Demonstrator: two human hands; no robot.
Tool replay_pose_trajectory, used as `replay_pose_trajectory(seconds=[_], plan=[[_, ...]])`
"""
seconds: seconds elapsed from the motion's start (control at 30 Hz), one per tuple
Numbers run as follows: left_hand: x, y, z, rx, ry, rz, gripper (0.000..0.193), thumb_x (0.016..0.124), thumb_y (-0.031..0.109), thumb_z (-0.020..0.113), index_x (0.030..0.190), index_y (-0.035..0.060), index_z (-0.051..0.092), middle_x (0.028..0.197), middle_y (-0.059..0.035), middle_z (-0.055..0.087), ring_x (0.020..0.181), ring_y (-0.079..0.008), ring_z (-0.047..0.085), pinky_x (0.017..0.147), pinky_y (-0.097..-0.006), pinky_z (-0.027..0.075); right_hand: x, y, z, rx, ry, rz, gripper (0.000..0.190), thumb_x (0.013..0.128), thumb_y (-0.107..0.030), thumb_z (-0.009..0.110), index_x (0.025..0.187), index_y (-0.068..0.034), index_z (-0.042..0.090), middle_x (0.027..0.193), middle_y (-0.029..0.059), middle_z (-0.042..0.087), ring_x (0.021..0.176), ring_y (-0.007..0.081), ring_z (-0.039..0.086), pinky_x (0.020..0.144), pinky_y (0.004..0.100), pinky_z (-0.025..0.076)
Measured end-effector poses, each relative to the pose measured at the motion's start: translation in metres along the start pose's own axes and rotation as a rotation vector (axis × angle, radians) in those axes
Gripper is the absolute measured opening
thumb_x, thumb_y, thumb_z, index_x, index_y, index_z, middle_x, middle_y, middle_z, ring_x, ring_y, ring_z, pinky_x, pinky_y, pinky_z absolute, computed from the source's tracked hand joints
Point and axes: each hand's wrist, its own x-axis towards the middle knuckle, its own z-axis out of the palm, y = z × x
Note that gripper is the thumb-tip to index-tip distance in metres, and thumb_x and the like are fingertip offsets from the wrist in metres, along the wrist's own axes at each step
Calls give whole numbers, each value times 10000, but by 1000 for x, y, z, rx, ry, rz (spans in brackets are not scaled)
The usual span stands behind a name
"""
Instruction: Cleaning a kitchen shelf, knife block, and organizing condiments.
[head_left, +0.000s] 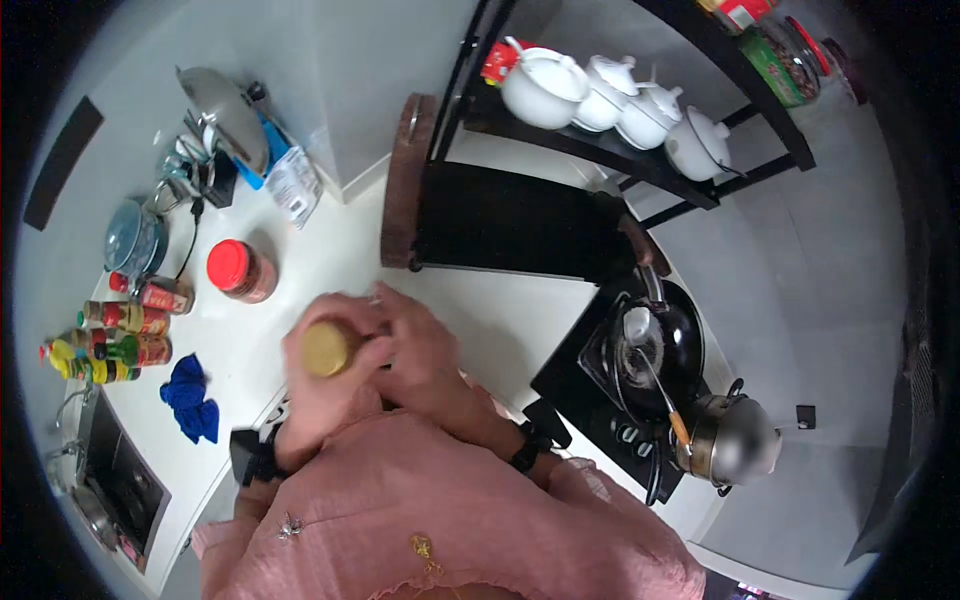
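In front of my chest, above the white counter's edge, both hands are together around a jar with a gold lid (326, 349). My left hand (322, 405) curls about the lid end, with the lid facing up and to the left. My right hand (416, 337) closes on the jar from the other side; motion blur softens its fingers. Most of the jar's body is hidden between the hands, with only dark bits showing. Beyond my left hand, a glass jar with a red lid (241, 271) stands on the counter.
A blue cloth (190, 399), several seasoning bottles (142, 319) and a sink (124, 465) lie left. At right, a black wok (679, 337) holding a ladle sits on the hob beside a steel pot (709, 435). White lidded pots (546, 86) stand on a black rack (570, 146).
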Motion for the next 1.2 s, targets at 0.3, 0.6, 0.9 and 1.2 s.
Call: replay_pose_trajectory(seconds=[0.3, 0.6, 0.9, 1.2], plan=[[34, -30, 88, 286, -358, 249, 545, 674, 233, 714, 1117, 23, 477, 1109, -144, 481, 1035, -285, 481, 842, -345, 410, -2, 133, -96, -261, 682, 22, 495, 614, -88, 707, 1055, 7, 504, 977, 170, 561, 944, 286, 555, 821, 321, 425], [-17, -89, 12, 265, -266, -401, 375, 789, 139, 616, 1114, 13, 479, 968, -83, 554, 917, -166, 529, 801, -270, 424, 66, 248, -145, -368, 918, 99, 531, 547, -131, 757, 989, 20, 506, 953, 184, 519, 910, 348, 503, 801, 380, 404], [-51, -102, -31, 63, 237, -482, 258, 819, 86, 570, 1051, -2, 499, 866, -23, 543, 796, -86, 515, 734, -215, 424, 105, 301, -168, -185, 936, 281, 682, 561, -253, 775, 1076, 47, 443, 1001, 213, 540, 965, 332, 518, 834, 360, 396], [-49, -119, -63, 207, 441, -392, 290, 815, 137, 584, 1058, -8, 520, 810, -29, 567, 734, -86, 524, 661, -212, 447, 93, 396, -237, -453, 750, 244, 649, 644, -394, 714, 996, 104, 493, 949, 241, 559, 859, 352, 547, 766, 418, 441]])
